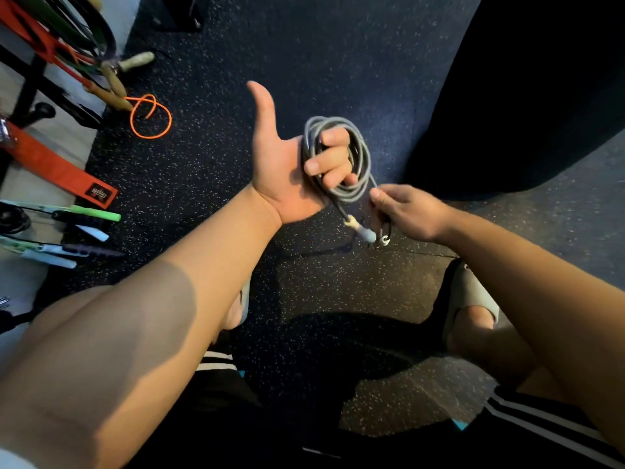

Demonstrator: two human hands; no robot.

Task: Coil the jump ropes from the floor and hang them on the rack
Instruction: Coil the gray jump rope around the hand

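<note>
A grey jump rope (pixel 363 154) is wound in several loops around the fingers of my left hand (pixel 287 167), palm up, thumb stretched out, fingers curled over the coil. One pale handle (pixel 362 230) hangs below the coil. My right hand (pixel 402 209) pinches the rope's free end just right of the coil, with the other handle end dangling under it. An orange jump rope (pixel 150 118) lies looped on the floor at the upper left, its wooden handles (pixel 113 84) near the rack (pixel 33 59).
The rack at the far left holds red, green and dark bands. Green, white and purple handles (pixel 81 231) lie along the left edge. A large black bag-like shape (pixel 527 89) fills the upper right. My sandalled feet (pixel 470 299) stand on the speckled rubber floor.
</note>
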